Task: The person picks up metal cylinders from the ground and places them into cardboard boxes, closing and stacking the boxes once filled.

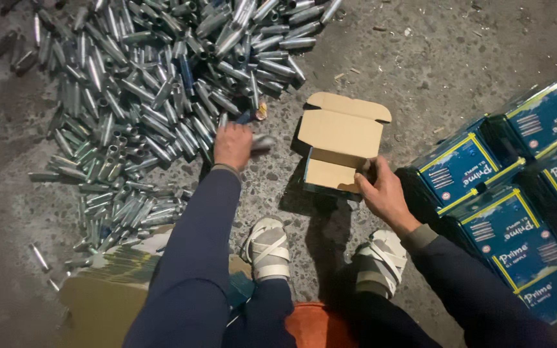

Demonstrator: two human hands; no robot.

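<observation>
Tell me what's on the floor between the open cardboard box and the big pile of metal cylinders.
In the head view, the left hand holding metal cylinders; otherwise bare speckled floor separates the open cardboard box from the pile.

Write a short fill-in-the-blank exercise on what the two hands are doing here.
1. The left hand grips a small metal ____ from the pile.
2. The right hand steadies an open ____ box.
3. Closed blue boxes are stacked on the person's ____ side.

Missing words: cylinder; cardboard; right

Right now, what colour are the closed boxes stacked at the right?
Blue with yellow edging, the closed boxes show best in the head view.
</observation>
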